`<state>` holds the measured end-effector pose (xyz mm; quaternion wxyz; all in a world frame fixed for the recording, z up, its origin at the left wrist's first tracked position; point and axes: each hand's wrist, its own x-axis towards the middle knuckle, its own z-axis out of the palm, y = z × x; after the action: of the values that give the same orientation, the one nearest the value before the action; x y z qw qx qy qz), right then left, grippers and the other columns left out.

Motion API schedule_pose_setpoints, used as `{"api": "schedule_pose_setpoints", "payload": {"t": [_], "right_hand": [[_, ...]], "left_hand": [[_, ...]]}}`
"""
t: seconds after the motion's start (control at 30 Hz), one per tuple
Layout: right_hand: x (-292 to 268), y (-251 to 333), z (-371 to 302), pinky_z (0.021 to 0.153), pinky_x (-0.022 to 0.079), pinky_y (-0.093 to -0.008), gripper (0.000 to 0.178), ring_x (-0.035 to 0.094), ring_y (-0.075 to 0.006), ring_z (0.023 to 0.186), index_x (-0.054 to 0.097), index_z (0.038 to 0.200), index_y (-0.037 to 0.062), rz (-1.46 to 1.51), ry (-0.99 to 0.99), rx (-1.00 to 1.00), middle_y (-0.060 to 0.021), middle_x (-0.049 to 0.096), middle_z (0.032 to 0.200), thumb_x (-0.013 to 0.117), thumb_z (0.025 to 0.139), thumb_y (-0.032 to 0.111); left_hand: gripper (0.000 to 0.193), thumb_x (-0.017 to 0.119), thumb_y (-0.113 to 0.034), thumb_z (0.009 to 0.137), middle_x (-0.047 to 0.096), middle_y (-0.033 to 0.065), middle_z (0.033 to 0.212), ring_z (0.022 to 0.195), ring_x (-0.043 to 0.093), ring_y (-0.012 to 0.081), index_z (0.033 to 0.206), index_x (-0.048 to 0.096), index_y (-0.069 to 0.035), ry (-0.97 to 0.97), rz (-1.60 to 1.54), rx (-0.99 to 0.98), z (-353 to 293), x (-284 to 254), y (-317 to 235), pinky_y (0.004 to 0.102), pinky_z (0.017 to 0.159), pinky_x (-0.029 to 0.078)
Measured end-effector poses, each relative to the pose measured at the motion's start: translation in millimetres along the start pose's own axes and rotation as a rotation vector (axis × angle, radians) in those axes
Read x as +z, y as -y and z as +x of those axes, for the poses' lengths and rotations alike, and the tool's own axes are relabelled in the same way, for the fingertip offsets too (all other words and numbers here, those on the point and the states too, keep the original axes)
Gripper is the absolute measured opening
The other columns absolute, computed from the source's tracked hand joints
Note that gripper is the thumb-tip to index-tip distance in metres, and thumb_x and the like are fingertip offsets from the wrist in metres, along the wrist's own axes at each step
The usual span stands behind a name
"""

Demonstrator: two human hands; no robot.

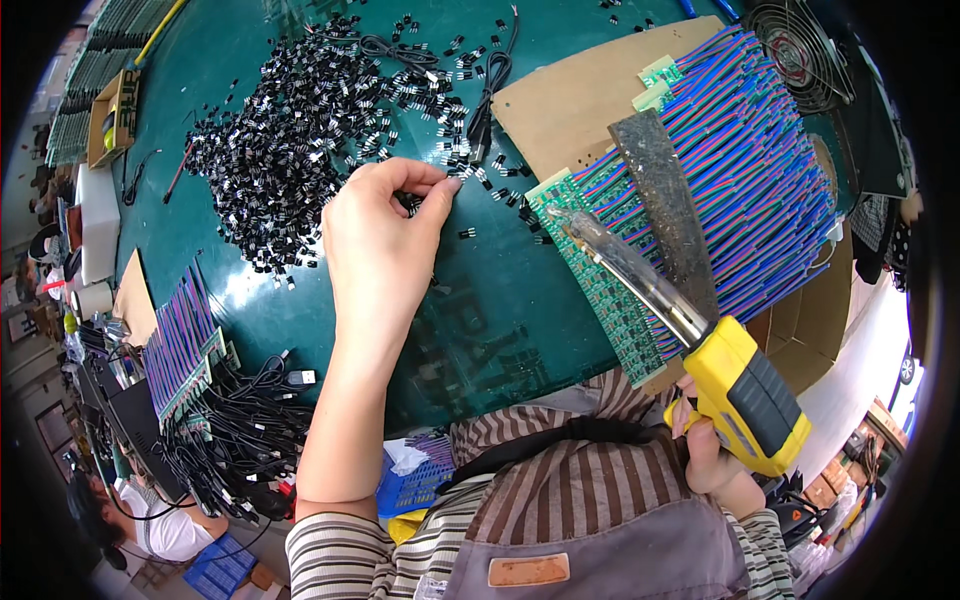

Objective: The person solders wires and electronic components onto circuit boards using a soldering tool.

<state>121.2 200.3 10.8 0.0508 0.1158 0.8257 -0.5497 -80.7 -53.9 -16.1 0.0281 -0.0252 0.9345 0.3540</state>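
Our right hand (704,462) is closed around the grip of the yellow gun (750,395), its long metal nose slanting up and left over the boards (605,290); we cannot tell whether the tip touches them. Our left hand (380,235) has thumb and forefinger pinched narrow at the right edge of the pile (290,150) of black parts; we cannot tell whether a part sits between them. The pile lies on our green table (490,345). The boards, their blue, red and green wires (770,170) running right, lie on cardboard (560,100), with a dark bar (665,205) across the wires.
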Motion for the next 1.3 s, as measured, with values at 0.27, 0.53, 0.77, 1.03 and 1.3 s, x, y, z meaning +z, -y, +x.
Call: {"api": "schedule_pose_setpoints", "payload": {"t": [0.27,0.53,0.77,1.03,1.3], "right_hand": [[-4.2,14.4,2.8,0.068,0.049,-0.0354,0.029,0.06,-0.0285,0.076,0.068,0.098,0.0023,-0.079,0.073,0.072,-0.0114,0.062,0.087,0.064,0.08,0.024],[-12.9,-10.7,-12.6,0.06,0.044,-0.0258,0.056,0.049,-0.0111,0.067,0.044,0.115,-0.0005,-0.075,0.124,0.009,-0.0105,0.046,0.11,0.053,0.094,0.05],[-11.6,-4.8,-8.9,0.072,0.05,-0.0356,0.025,0.063,-0.0263,0.079,0.067,0.101,0.0057,0.065,0.042,0.068,-0.0083,0.064,0.086,0.063,0.08,0.019],[-7.5,6.1,-5.1,0.07,0.05,-0.0354,0.023,0.062,-0.0269,0.079,0.068,0.098,0.0081,-0.004,-0.034,0.052,-0.0077,0.064,0.084,0.063,0.08,0.021],[-8.3,-2.6,-6.1,0.068,0.05,-0.0351,0.023,0.062,-0.0269,0.076,0.068,0.097,0.0067,0.04,-0.023,0.078,-0.0086,0.062,0.085,0.062,0.08,0.022]], "left_hand": [[0.008,0.071,-0.007,0.079,0.065,0.0085,0.072,0.063,0.057,0.0171,0.084,0.068,-0.001,-0.171,0.103,0.282,-8.2,3.2,10.8,0.0296,0.061,0.046],[0.018,0.066,-0.004,0.088,0.071,0.0089,0.091,0.079,0.064,0.0071,0.104,0.069,0.005,0.263,-0.629,-0.148,-41.4,-5.5,-12.5,0.02,0.071,0.05],[0.017,0.068,-0.008,0.088,0.071,0.0117,0.087,0.077,0.066,0.0125,0.1,0.068,0.005,0.422,-0.948,-0.462,-47.7,11.5,-27.2,0.0225,0.069,0.052],[0.021,0.067,-0.006,0.088,0.069,0.0155,0.093,0.079,0.068,0.0168,0.105,0.064,0.007,0.282,-1.111,-0.445,-62.9,24.7,-24.7,0.0271,0.073,0.057],[0.02,0.065,-0.003,0.089,0.069,0.0159,0.093,0.08,0.069,0.0183,0.104,0.064,0.009,0.201,-1.026,-0.29,-64.9,30.2,-23.4,0.0295,0.074,0.058]]}}
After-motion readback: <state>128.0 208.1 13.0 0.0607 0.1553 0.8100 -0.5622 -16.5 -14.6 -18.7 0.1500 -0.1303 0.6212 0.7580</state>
